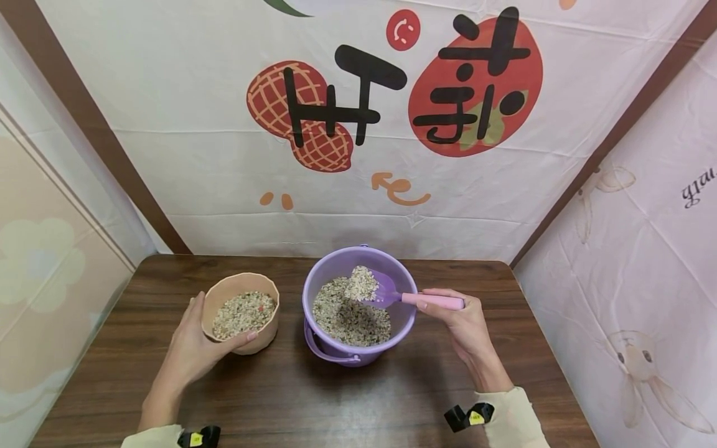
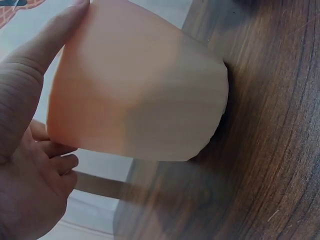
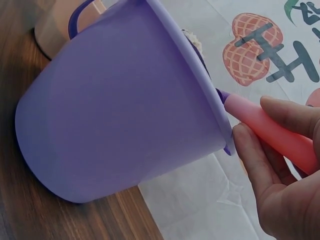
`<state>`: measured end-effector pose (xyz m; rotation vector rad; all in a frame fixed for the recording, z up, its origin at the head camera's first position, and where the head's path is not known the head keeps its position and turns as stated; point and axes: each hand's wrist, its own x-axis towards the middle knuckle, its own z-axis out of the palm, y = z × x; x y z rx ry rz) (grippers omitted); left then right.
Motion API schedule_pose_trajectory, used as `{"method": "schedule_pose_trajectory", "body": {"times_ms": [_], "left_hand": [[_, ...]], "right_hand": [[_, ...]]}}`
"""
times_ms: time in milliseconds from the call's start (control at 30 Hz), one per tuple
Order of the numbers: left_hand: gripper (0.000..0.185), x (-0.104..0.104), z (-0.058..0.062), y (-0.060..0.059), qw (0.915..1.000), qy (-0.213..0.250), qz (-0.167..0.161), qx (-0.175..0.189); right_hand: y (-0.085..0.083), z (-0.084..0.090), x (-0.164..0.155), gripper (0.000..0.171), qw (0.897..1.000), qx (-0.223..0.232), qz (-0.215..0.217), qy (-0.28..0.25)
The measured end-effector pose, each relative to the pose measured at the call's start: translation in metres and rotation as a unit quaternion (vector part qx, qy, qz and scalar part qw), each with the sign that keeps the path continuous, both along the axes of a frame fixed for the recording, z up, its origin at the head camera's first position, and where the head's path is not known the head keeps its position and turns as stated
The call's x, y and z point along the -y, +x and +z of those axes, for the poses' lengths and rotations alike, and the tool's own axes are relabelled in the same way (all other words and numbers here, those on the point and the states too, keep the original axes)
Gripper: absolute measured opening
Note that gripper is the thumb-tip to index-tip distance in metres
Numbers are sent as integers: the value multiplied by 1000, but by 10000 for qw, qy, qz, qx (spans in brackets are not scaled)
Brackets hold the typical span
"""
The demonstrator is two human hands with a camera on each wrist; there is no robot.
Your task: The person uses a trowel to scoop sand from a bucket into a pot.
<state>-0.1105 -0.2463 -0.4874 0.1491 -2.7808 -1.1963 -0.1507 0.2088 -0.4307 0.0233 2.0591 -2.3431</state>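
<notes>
My left hand [image 1: 193, 351] grips a peach-coloured pot [image 1: 267, 336] on the left, thumb on one side and fingers on the other. Speckled gravel [image 1: 242, 314] fills part of it, with a small reddish bit among the grains. In the left wrist view the pot's ribbed side [image 2: 140, 90] shows, its base close to the wood. My right hand [image 1: 466, 326] holds a toy shovel by its pink handle [image 1: 434, 301]. Its purple blade [image 1: 386, 295] carries a heap of pale gravel [image 1: 361, 284] above the purple bucket [image 1: 358, 256]. More gravel [image 1: 353, 330] lies inside that bucket.
The dark wooden table [image 1: 347, 410] has a printed white cloth [image 1: 207, 124] hanging behind it. Cloth panels flank both sides. The bucket's handle [image 1: 330, 354] hangs down at its front left. Black straps [image 1: 470, 415] circle both wrists.
</notes>
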Motion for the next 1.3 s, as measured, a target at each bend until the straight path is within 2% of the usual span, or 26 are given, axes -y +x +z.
{"method": "schedule_pose_trajectory", "body": {"times_ms": [267,567,900,1167,1300], "left_hand": [[136,1,-1,0,10000,17,-16,95],[137,0,-1,0,9998,27,37,212],[137,1,-3,-1,9995,93,21,302],[138,0,-2,-1,9993,265,14,245],[138,0,-3,0,9991,332,24,256]], "right_hand": [[4,8,18,48,9998,89,135,-130],[6,26,67,34,9987,65,450,-227],[-6,33,127,27,9942,-237,1022,-220],[-20,38,159,31,9907,-374,1290,197],[-26,41,174,26,9902,-345,1213,600]]}}
